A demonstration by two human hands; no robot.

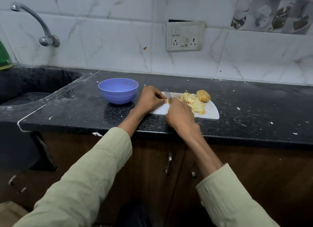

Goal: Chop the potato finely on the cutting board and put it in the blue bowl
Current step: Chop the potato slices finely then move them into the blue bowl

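The left hand (149, 98) pins a small potato piece (166, 101) on the cutting board (210, 114) so the right hand (179, 114), gripping the knife (168, 93), can slice; the blue bowl (118, 93) waits beside.

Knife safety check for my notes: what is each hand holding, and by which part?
Right hand grips the knife by its hidden handle. Left hand fingers pinch a small potato piece beside the blade.

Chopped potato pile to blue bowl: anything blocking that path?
Yes. Both hands sit between them: left hand and right hand with the knife lie left of the chopped potato pile, toward the blue bowl. Counter between is otherwise bare.
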